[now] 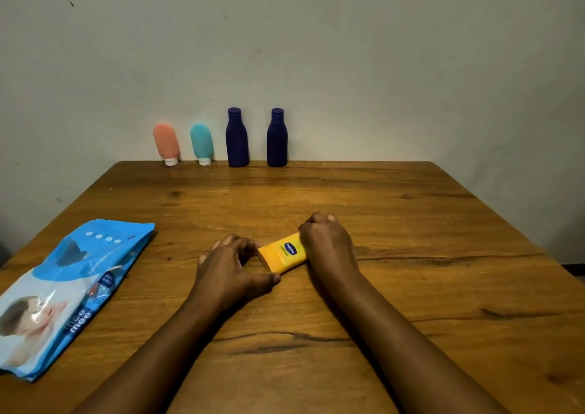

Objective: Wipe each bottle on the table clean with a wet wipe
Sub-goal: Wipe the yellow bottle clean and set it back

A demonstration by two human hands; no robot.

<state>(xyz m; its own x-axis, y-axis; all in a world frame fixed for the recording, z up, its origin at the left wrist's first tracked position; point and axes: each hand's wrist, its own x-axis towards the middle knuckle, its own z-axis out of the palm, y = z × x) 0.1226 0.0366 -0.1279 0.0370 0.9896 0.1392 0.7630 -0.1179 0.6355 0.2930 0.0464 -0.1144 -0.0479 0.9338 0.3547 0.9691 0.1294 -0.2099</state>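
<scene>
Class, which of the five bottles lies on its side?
The yellow bottle, held between the left hand and right hand; the pink bottle, teal bottle and two dark blue bottles stand upright at the far edge.

The light is dim, warm and even. The grey plaster wall [348, 49] darkens toward its corners. A dull sheen lies on the middle of the brown wooden table [411, 223], where the left hand [228, 265] and right hand [329, 242] cast only faint, soft shadows. White glare streaks the glossy blue wet-wipe pack [72, 287]. The yellow plastic bottle [283, 252] is sharp, its label crisp. The coral squeeze tube [166, 143] and teal squeeze tube [202, 143] look soft-edged and lean with the wide-angle warp, which also splays the table's edges.
</scene>
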